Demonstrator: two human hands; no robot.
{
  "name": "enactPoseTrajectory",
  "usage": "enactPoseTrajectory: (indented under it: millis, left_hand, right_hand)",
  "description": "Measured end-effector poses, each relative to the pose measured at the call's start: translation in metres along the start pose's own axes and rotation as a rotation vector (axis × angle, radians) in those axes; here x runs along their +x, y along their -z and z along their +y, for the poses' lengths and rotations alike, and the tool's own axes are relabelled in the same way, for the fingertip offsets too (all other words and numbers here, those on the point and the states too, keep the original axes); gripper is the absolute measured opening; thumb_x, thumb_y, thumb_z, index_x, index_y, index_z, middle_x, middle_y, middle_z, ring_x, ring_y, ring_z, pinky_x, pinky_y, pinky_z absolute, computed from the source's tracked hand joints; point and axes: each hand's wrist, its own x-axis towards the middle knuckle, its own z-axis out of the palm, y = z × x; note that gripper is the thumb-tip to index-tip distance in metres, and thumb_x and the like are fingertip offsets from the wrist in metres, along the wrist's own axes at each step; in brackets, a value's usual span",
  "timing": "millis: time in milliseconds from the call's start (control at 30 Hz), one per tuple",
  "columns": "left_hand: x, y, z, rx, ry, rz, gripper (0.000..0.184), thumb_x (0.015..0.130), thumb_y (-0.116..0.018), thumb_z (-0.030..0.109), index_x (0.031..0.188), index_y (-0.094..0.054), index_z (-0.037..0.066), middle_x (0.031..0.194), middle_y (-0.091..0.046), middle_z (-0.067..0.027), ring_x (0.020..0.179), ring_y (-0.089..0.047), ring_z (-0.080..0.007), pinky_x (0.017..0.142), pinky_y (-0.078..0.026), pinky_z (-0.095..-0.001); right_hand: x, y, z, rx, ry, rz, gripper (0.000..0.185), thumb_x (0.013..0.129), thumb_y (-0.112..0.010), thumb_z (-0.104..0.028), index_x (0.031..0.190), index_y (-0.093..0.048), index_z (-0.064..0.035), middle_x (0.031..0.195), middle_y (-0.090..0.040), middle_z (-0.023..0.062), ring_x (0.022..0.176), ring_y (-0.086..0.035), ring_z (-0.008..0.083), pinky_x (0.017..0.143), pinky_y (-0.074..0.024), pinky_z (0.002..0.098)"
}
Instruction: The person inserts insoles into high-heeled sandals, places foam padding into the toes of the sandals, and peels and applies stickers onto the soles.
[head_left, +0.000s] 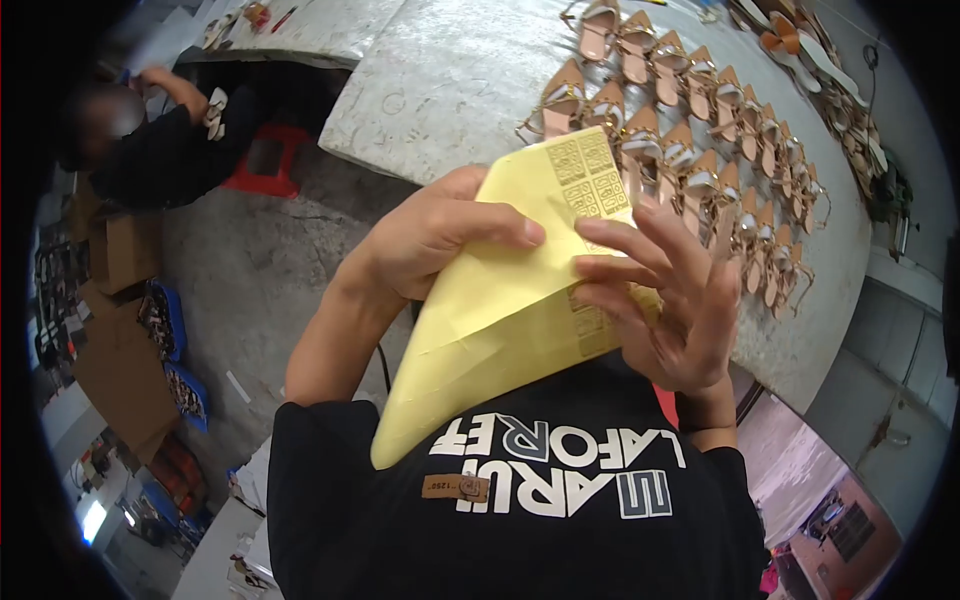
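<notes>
My left hand [450, 235] is closed on a yellow sheet of printed stickers [480, 290], its thumb lying flat on top. The sheet is bent over, with dark printed blocks along its right part and a second layer showing below the fold. At that printed part, my right hand [680, 300] has its bent fingers against the sheet's edge; some fingers are slightly blurred. Whether a single sticker is between its fingertips cannot be made out. A small brown label [455, 487] with printed marks sits on the front of my black shirt [520, 550].
Rows of tan strappy pointed shoes [690, 130] stand on the pale worktable [440, 90] beyond my hands. More shoe parts [800, 50] lie at the far right. Another person [160, 140] sits at left near a red stool [270, 160]. Blue crates [165, 320] and cardboard [120, 370] are on the floor.
</notes>
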Motion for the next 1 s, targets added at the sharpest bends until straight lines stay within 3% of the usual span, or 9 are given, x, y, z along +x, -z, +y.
enactPoseTrajectory:
  millis: [533, 600, 667, 733, 800, 867, 900, 933, 1000]
  left_hand:
    - [-0.013, 0.028, -0.001, -0.071, -0.029, 0.063, 0.036, 0.088, -0.065, 0.005, 0.121, -0.060, -0.008, 0.107, -0.071, -0.0160, 0.089, -0.073, -0.0193, 0.077, -0.060, -0.0307]
    - [-0.011, 0.032, -0.002, -0.100, -0.028, 0.036, 0.035, 0.087, -0.065, 0.005, 0.119, -0.061, -0.008, 0.106, -0.071, -0.0173, 0.087, -0.073, -0.0211, 0.077, -0.061, -0.0329]
    - [-0.001, 0.043, -0.009, -0.067, 0.018, 0.114, 0.030, 0.083, -0.066, 0.004, 0.110, -0.064, -0.008, 0.097, -0.072, -0.0170, 0.082, -0.072, -0.0235, 0.073, -0.060, -0.0363]
    - [0.018, 0.053, -0.020, -0.027, -0.020, 0.066, 0.030, 0.080, -0.071, 0.008, 0.106, -0.067, -0.006, 0.093, -0.072, -0.0140, 0.080, -0.070, -0.0209, 0.074, -0.058, -0.0352]
    - [0.027, 0.059, -0.010, -0.083, -0.095, 0.029, 0.033, 0.078, -0.071, 0.001, 0.108, -0.066, -0.009, 0.095, -0.072, -0.0162, 0.085, -0.070, -0.0245, 0.078, -0.058, -0.0400]
    - [0.029, 0.070, 0.012, 0.045, -0.142, 0.065, 0.036, 0.075, -0.074, -0.002, 0.110, -0.067, -0.009, 0.100, -0.072, -0.0169, 0.086, -0.071, -0.0254, 0.080, -0.058, -0.0395]
    - [0.039, 0.077, 0.020, 0.039, -0.246, 0.064, 0.036, 0.074, -0.076, -0.001, 0.108, -0.067, -0.009, 0.100, -0.072, -0.0168, 0.086, -0.071, -0.0253, 0.080, -0.058, -0.0391]
    - [0.053, 0.089, 0.030, 0.038, -0.344, 0.060, 0.035, 0.073, -0.079, -0.001, 0.106, -0.068, -0.008, 0.101, -0.072, -0.0167, 0.086, -0.071, -0.0251, 0.080, -0.058, -0.0387]
    - [0.091, 0.116, 0.051, 0.123, -0.578, 0.175, 0.036, 0.072, -0.082, 0.003, 0.104, -0.070, -0.008, 0.101, -0.073, -0.0163, 0.084, -0.070, -0.0243, 0.078, -0.058, -0.0367]
  right_hand:
    - [0.012, -0.024, 0.011, -0.140, 0.150, -0.008, 0.112, 0.086, -0.063, 0.020, 0.159, 0.002, -0.0360, 0.145, -0.042, 0.0278, 0.107, -0.067, 0.0357, 0.079, -0.0642, 0.0408]
    - [0.016, -0.028, 0.022, -0.134, 0.198, 0.025, 0.096, 0.087, -0.065, 0.017, 0.159, -0.014, -0.0208, 0.139, -0.050, 0.0274, 0.108, -0.067, 0.0349, 0.083, -0.0629, 0.0401]
    - [0.005, -0.025, 0.011, -0.297, -0.145, 0.000, 0.049, 0.088, -0.070, 0.008, 0.132, -0.049, 0.0088, 0.117, -0.066, 0.0219, 0.104, -0.069, 0.0283, 0.085, -0.0610, 0.0358]
    - [-0.013, -0.029, 0.045, -0.297, -0.124, 0.176, 0.043, 0.088, -0.071, 0.005, 0.129, -0.058, 0.0027, 0.091, -0.074, 0.0152, 0.084, -0.071, 0.0251, 0.088, -0.0562, 0.0364]
    - [-0.004, -0.037, 0.071, -0.170, 0.384, 0.241, 0.085, 0.089, -0.066, 0.013, 0.156, -0.016, -0.0022, 0.136, -0.052, 0.0301, 0.099, -0.065, 0.0307, 0.084, -0.0603, 0.0385]
    - [-0.017, -0.016, 0.080, -0.215, 0.027, 0.269, 0.094, 0.088, -0.065, 0.014, 0.159, -0.007, -0.0080, 0.140, -0.050, 0.0277, 0.107, -0.063, 0.0325, 0.085, -0.0598, 0.0384]
    - [0.020, -0.021, 0.037, -0.304, 0.528, 0.340, 0.105, 0.088, -0.068, 0.015, 0.161, 0.003, -0.0102, 0.122, -0.051, 0.0362, 0.081, -0.063, 0.0279, 0.060, -0.0580, 0.0295]
    - [0.028, -0.018, 0.029, -0.283, 0.554, 0.336, 0.105, 0.088, -0.068, 0.015, 0.161, 0.003, -0.0102, 0.122, -0.051, 0.0362, 0.081, -0.063, 0.0279, 0.060, -0.0580, 0.0295]
    - [0.028, -0.010, 0.022, -0.131, 0.246, 0.607, 0.109, 0.085, -0.073, 0.011, 0.161, 0.002, -0.0119, 0.140, -0.046, 0.0258, 0.106, -0.061, 0.0334, 0.072, -0.0613, 0.0367]
